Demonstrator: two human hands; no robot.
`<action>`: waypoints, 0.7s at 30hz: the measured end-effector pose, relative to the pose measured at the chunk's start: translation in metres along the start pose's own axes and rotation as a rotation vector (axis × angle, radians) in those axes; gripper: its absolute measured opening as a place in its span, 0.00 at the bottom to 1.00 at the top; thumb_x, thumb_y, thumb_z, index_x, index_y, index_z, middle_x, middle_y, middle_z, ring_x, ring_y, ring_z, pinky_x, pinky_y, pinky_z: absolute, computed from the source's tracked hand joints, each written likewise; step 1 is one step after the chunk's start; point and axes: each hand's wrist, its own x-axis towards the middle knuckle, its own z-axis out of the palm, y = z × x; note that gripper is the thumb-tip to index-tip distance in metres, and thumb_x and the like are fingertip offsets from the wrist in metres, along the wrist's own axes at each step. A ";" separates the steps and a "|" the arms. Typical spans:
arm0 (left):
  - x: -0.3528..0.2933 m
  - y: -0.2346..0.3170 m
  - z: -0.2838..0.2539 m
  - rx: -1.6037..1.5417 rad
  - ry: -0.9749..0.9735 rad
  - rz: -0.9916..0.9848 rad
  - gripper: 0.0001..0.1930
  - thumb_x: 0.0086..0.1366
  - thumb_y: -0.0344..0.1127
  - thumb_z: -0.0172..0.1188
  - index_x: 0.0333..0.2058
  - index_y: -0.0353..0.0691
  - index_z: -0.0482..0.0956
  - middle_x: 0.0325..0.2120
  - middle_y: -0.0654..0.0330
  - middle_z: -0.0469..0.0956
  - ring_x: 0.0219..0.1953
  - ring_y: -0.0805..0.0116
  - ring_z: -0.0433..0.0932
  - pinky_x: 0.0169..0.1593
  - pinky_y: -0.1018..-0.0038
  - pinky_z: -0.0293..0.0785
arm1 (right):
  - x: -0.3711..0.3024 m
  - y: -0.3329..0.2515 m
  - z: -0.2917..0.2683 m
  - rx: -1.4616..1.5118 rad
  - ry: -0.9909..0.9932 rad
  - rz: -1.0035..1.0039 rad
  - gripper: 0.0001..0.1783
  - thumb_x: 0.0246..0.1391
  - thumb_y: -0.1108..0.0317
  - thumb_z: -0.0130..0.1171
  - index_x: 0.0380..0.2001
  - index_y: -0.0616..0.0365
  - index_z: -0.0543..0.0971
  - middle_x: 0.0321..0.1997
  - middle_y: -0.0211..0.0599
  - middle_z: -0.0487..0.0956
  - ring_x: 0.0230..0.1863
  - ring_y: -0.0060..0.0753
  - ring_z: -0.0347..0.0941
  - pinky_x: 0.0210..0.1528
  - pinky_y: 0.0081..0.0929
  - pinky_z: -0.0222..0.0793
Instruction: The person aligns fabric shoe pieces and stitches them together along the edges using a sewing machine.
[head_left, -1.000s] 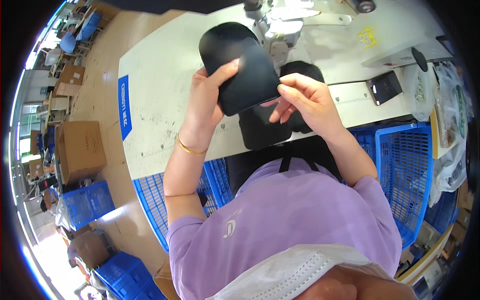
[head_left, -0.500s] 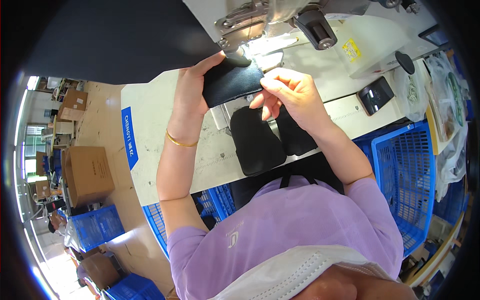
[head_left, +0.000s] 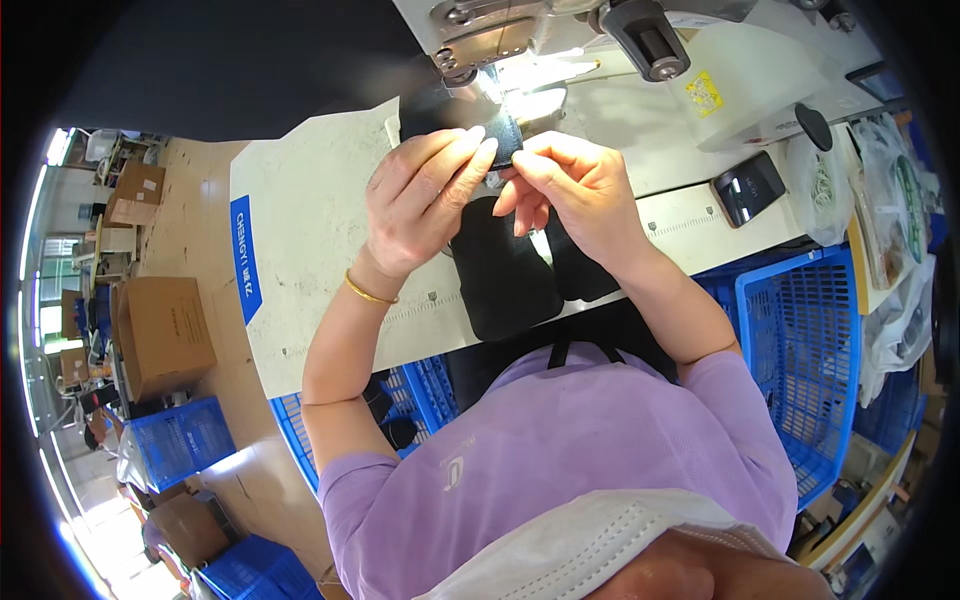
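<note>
Under the lit head of a sewing machine point(head_left: 485, 45) lies a dark fabric piece point(head_left: 508, 138) with a stitched edge. The fingertips of my left hand point(head_left: 420, 200) are drawn together on its near edge, and a gold bangle circles that wrist. Thumb and forefinger of my right hand point(head_left: 585, 195) pinch its right corner, the other fingers curled below. Nearer to me, two black padded pieces lie side by side at the table's front: the left one point(head_left: 505, 275) and the right one point(head_left: 585, 265), partly beneath my right hand. The needle's tip is lost in glare.
The pale machine table point(head_left: 330, 200) has a ruler along its front. At right are a black phone-like device point(head_left: 748, 190), plastic bags point(head_left: 825, 190) and a blue basket point(head_left: 800, 370). Another blue basket point(head_left: 425, 395) is under the table. A large dark surface point(head_left: 250, 70) fills the upper left.
My left hand has gone from holding the fabric's left side to bunching its fingertips on the near edge. The fabric sits farther under the machine head. My right hand keeps its pinch.
</note>
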 end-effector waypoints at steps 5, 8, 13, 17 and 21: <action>0.002 -0.004 -0.002 0.022 -0.015 0.029 0.16 0.45 0.27 0.64 0.37 0.36 0.84 0.39 0.60 0.82 0.42 0.62 0.79 0.42 0.70 0.79 | 0.006 0.003 0.003 0.019 0.030 -0.029 0.12 0.65 0.67 0.52 0.32 0.63 0.78 0.25 0.37 0.83 0.20 0.18 0.75 0.21 0.14 0.66; 0.004 -0.008 0.000 0.045 -0.029 0.027 0.16 0.44 0.27 0.63 0.35 0.35 0.84 0.39 0.59 0.82 0.41 0.62 0.80 0.43 0.70 0.79 | 0.011 0.004 0.003 0.015 0.054 -0.056 0.12 0.65 0.66 0.52 0.32 0.62 0.78 0.26 0.37 0.83 0.20 0.18 0.76 0.21 0.13 0.66; 0.006 -0.014 0.002 0.081 -0.050 0.037 0.16 0.44 0.28 0.62 0.35 0.34 0.84 0.40 0.59 0.82 0.42 0.63 0.80 0.43 0.70 0.78 | 0.010 0.003 0.007 0.044 0.078 -0.042 0.11 0.64 0.67 0.52 0.34 0.62 0.79 0.26 0.37 0.83 0.20 0.18 0.76 0.21 0.13 0.67; 0.009 -0.010 0.005 0.136 -0.030 0.027 0.16 0.44 0.29 0.61 0.36 0.34 0.83 0.40 0.60 0.82 0.42 0.64 0.80 0.43 0.70 0.77 | 0.008 0.002 0.006 0.019 0.081 -0.029 0.11 0.64 0.67 0.53 0.35 0.62 0.80 0.27 0.37 0.83 0.20 0.18 0.76 0.21 0.13 0.67; 0.013 -0.003 0.005 0.189 -0.061 -0.019 0.17 0.45 0.29 0.59 0.36 0.34 0.83 0.39 0.60 0.81 0.43 0.64 0.78 0.43 0.70 0.77 | 0.006 0.003 0.003 -0.028 0.056 -0.039 0.12 0.66 0.67 0.50 0.39 0.65 0.79 0.29 0.39 0.83 0.21 0.21 0.77 0.23 0.14 0.69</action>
